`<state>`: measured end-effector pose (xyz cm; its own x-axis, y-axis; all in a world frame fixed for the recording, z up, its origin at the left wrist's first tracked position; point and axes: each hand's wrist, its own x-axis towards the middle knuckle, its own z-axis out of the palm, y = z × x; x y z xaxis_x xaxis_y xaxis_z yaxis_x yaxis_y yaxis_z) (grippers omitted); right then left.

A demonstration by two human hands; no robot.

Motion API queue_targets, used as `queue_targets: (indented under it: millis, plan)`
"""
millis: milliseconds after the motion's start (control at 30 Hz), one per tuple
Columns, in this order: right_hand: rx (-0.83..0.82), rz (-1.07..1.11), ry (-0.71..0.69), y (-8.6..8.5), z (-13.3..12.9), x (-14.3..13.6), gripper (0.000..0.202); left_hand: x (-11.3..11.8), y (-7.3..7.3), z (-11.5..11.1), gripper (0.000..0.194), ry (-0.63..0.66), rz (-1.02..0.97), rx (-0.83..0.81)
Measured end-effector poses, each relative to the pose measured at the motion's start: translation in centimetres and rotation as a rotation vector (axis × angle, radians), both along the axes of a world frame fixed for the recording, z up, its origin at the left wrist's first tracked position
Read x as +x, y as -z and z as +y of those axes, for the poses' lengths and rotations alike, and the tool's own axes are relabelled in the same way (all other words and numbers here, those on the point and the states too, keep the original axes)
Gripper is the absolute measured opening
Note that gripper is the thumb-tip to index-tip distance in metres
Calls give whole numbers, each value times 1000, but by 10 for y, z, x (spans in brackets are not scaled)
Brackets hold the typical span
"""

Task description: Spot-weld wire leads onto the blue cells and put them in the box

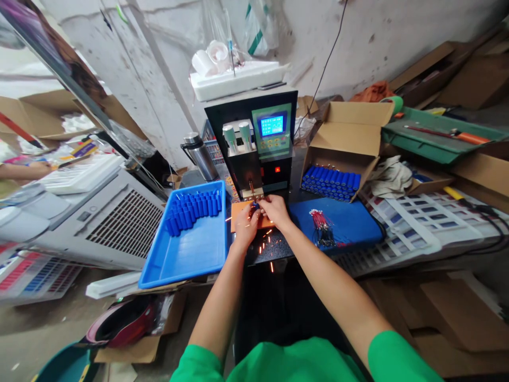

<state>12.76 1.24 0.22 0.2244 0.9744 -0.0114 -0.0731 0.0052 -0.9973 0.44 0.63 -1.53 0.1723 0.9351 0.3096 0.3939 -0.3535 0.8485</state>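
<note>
Under the electrodes of a spot welder (274, 175), my left hand (246, 223) is closed around a blue battery cell (255, 203), mostly hidden by the fingers. My right hand (275, 210) pinches at the cell's top, and whatever thin piece is between its fingertips is too small to make out. Both hands rest over an orange board (238, 210) at the welder's foot. Orange sparks (267, 239) fly out below the hands. The welder's blue screen (272, 126) is lit.
Left stands a blue tray (191, 260) with many upright blue cells (194, 209). On the right, red and black wire leads (323, 228) lie on a blue pad (353, 223); behind it, a cardboard box (350, 127) holds more cells. A steel flask (201, 156) stands behind the tray.
</note>
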Motion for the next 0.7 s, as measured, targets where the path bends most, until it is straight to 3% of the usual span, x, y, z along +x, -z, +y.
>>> queue_targets:
  millis: [200, 367, 567, 700]
  plan:
    - [-14, 59, -48, -4, -10, 8, 27, 0, -10, 1, 30, 55, -58, -14]
    - [-43, 68, -23, -7, -30, 33, 35, 4, -19, 2, 21, 13, -30, 20]
    - [42, 87, 132, -4, -59, 94, 41, -1, -15, -15, 23, -64, 51, 48]
    - [107, 95, 389, 13, -77, 154, 40, 11, -10, -26, 29, -20, -12, 90]
